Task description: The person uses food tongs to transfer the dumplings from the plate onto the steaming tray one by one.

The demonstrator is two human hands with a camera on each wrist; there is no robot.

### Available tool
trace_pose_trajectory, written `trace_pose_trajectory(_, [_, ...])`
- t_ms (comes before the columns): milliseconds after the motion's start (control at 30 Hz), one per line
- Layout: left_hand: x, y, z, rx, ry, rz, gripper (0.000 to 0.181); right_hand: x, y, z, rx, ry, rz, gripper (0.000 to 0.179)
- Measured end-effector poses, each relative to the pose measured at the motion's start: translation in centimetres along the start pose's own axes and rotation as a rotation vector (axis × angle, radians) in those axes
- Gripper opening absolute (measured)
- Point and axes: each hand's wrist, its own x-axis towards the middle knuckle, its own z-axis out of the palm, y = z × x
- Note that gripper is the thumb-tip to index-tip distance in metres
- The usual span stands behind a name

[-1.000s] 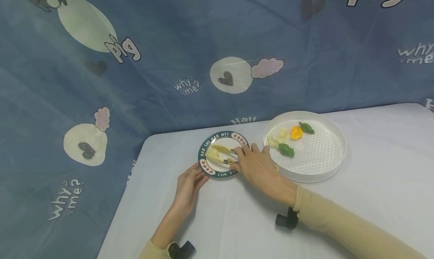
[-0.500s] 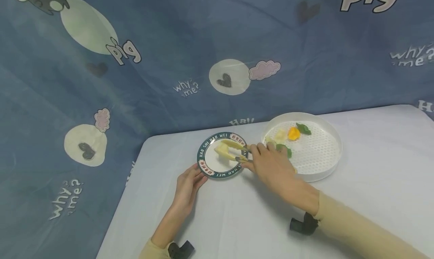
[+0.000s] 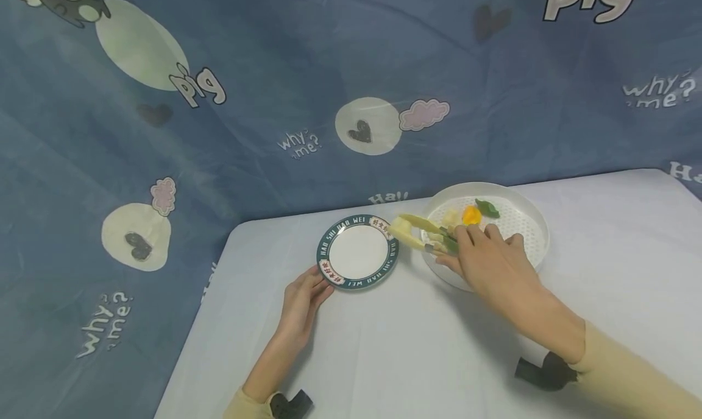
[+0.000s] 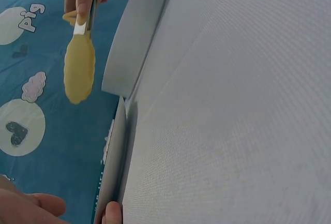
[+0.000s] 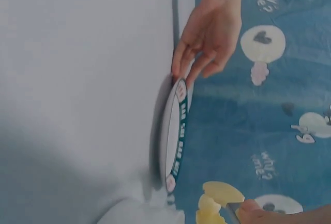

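My left hand (image 3: 298, 306) pinches the near-left rim of a small round plate (image 3: 359, 253) with a green lettered border; the plate's white middle is bare. In the right wrist view the left fingers (image 5: 194, 61) sit at that rim. My right hand (image 3: 496, 273) grips yellow-tipped tongs (image 3: 419, 221) above the left side of a white round perforated tray (image 3: 518, 218). Between the tong tips is a pale yellow piece (image 5: 209, 206), its kind unclear. The left wrist view shows one broad yellow tong head (image 4: 79, 69) raised above the table.
In the tray lie an orange-yellow piece (image 3: 471, 215), a green leafy-looking piece (image 3: 487, 209) and a pale piece (image 3: 451, 217). Another green piece (image 3: 450, 244) is partly hidden by the tongs. A blue printed cloth (image 3: 263, 72) hangs behind the white table (image 3: 384, 346).
My right hand has lifted the pale yellow piece off the plate with the tongs and carried it right, to the tray's left edge. My left hand stays at the plate rim.
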Motion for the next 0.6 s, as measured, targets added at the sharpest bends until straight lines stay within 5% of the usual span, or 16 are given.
trace_pose_trajectory(600, [-0.1, 0.1, 0.0, 0.004, 0.004, -0.002, 0.060, -3.4, 5.7, -1.0, 0.016, -0.103, 0.127, 0.053])
